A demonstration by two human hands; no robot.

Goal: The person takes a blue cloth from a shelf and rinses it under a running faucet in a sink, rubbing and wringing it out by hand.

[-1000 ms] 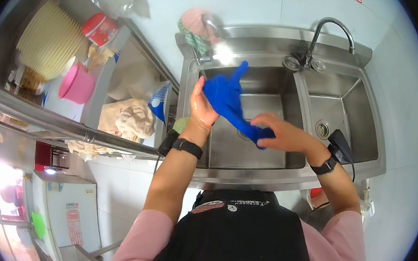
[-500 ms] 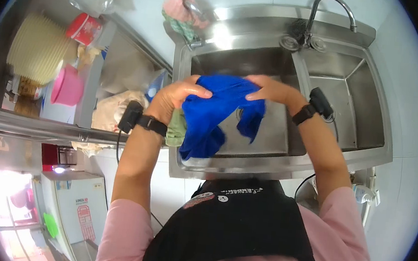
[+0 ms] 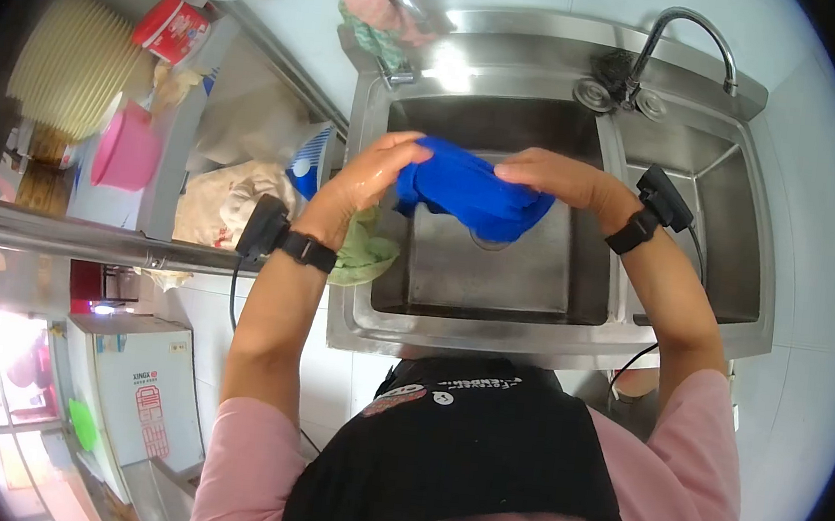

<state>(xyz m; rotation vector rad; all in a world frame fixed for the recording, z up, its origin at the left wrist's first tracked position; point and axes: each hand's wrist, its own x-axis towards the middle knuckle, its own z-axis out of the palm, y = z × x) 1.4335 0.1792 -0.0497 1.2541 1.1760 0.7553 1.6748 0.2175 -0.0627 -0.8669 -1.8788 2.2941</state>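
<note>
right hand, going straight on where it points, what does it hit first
The blue cloth it grips; beyond that, probably the left hand at the cloth's other end, though depth is unclear.

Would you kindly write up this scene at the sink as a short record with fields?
Left grip: closed on one end of the blue cloth
Right grip: closed on the other end
Cloth position: bunched, above the larger basin
Green cloth: over that basin's left edge
Tap: at the back, spout toward the smaller basin
Shelf: on the left, with pink tub and red tub
</note>
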